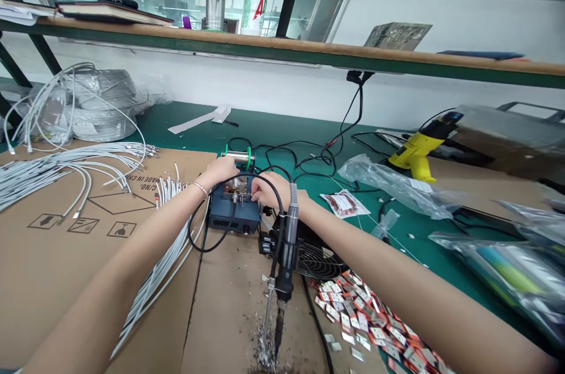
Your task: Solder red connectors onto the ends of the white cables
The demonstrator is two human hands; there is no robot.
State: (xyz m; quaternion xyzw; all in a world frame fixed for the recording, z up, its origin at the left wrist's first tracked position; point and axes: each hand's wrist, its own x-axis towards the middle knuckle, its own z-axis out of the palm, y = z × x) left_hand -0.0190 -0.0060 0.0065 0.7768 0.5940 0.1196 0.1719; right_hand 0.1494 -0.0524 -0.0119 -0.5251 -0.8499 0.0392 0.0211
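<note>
Both my hands reach to the top of a dark blue box (227,220), a solder feeder with a solder wire spool (239,157) at its back. My left hand (223,169) bends over the box's left side, its fingers pinched at the small metal mechanism (237,190). At the right side my right hand (266,189) is closed, fingers curled against that mechanism. What either hand grips is too small to tell. In front, a soldering iron (286,262) hangs tip-down in a stand, its black cable looping past the box.
White cables (159,274) lie left of the box, more of them (70,165) farther left on cardboard. Small red-and-white pieces (366,318) are heaped under my right forearm, beside a black fan (320,259). A yellow heat gun (417,150) lies at right; a shelf (212,44) spans above.
</note>
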